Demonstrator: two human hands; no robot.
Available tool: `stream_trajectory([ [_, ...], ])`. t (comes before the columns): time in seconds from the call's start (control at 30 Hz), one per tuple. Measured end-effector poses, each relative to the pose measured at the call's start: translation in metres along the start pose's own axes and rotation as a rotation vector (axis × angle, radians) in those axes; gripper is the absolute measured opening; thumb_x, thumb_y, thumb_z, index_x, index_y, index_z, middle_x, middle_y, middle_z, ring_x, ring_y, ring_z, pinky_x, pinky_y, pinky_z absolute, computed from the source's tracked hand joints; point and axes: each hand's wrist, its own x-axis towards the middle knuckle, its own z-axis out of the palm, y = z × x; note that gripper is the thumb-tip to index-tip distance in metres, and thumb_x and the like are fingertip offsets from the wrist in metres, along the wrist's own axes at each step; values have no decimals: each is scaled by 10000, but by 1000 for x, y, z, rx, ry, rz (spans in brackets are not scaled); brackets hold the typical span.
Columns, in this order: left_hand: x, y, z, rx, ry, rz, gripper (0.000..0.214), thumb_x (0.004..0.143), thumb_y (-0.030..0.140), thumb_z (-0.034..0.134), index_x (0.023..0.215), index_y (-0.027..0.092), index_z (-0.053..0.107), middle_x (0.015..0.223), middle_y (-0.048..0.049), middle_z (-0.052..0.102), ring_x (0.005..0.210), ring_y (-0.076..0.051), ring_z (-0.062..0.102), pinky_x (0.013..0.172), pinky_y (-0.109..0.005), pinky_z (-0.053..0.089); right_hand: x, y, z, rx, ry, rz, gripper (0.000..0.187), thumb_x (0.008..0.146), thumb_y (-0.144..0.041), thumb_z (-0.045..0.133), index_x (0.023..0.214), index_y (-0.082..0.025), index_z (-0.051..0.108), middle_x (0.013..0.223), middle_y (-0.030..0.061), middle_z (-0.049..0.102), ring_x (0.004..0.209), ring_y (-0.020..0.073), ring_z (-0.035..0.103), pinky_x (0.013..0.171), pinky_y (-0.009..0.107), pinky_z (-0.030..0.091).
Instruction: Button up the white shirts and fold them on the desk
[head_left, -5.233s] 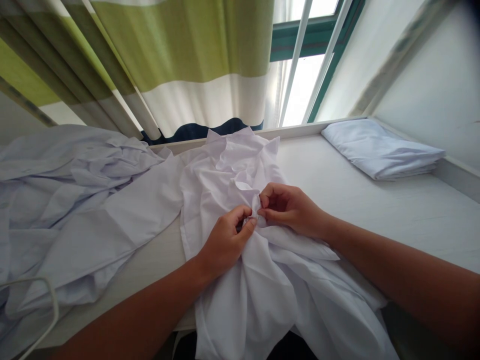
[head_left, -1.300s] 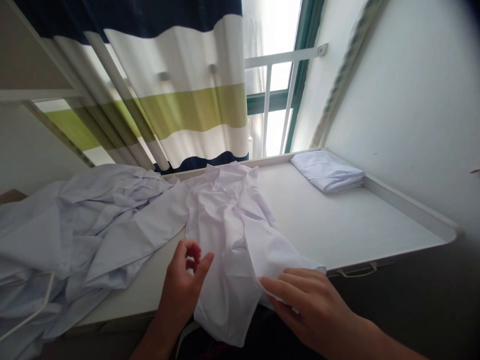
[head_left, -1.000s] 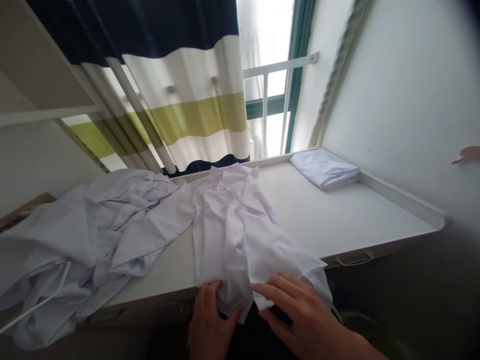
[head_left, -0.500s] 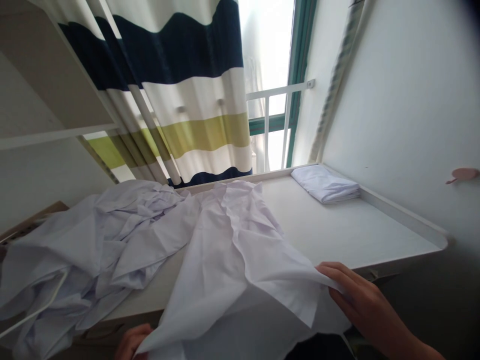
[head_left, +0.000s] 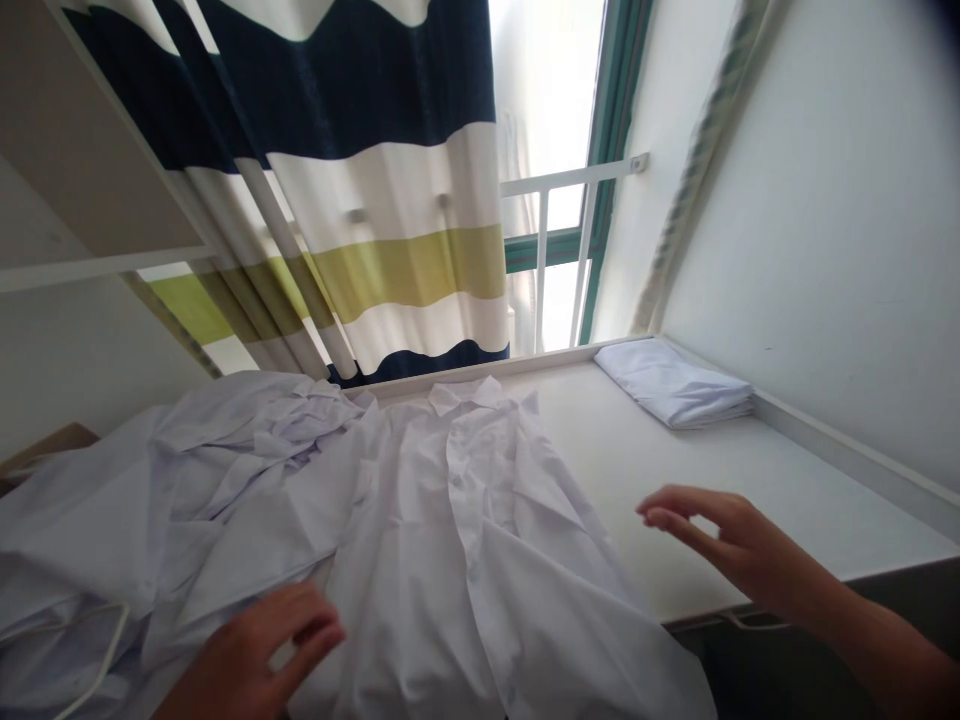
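Note:
A white shirt (head_left: 480, 540) lies spread front-up on the white table (head_left: 787, 480), collar toward the window and hem hanging over the near edge. My left hand (head_left: 262, 650) hovers low over the shirt's left side, fingers loosely curled, holding nothing. My right hand (head_left: 720, 540) floats above the table just right of the shirt, fingers spread and empty.
A heap of crumpled white garments (head_left: 165, 480) covers the table's left part, with a white hanger wire (head_left: 97, 650) at its near edge. A folded white garment (head_left: 675, 380) sits at the far right corner. Striped curtain (head_left: 390, 200) and window behind; wall to the right.
Both hands have let go of the shirt's lower hem, which they had lifted and spread half a second ago. The shirt now lies flatter and wider on the table.

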Motion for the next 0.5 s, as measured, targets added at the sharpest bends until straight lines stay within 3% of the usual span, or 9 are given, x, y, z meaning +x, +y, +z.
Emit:
stream_trajectory([
  [0.13,117,17,-15,121,172,49,362,955,477,462,799,228,673,900,-58,690,855,-231,624,782,-319,488,102,14,6,-56,1,98,454,951,-576,485,1171,-220,664,1110,116,719,978,283,662,868,400,494],
  [0.27,223,9,2,159,176,74,270,963,315,444,908,203,684,984,-80,686,927,-238,622,859,-354,467,189,26,30,-7,7,131,424,917,-500,552,1153,-164,655,1183,166,685,1075,310,619,958,413,422],
  [0.4,302,-14,29,151,165,37,255,921,196,479,1084,172,675,1171,-118,674,1107,-242,603,993,-354,433,246,19,59,77,3,123,313,845,-485,640,873,-173,651,1044,130,690,1039,289,594,928,374,415],
  [0.5,340,-33,43,124,158,-32,344,962,276,461,1229,123,614,1271,-163,645,1175,-252,592,1013,-356,433,264,11,74,185,-22,135,276,791,-443,667,773,-182,578,880,74,662,880,238,590,791,343,451],
])
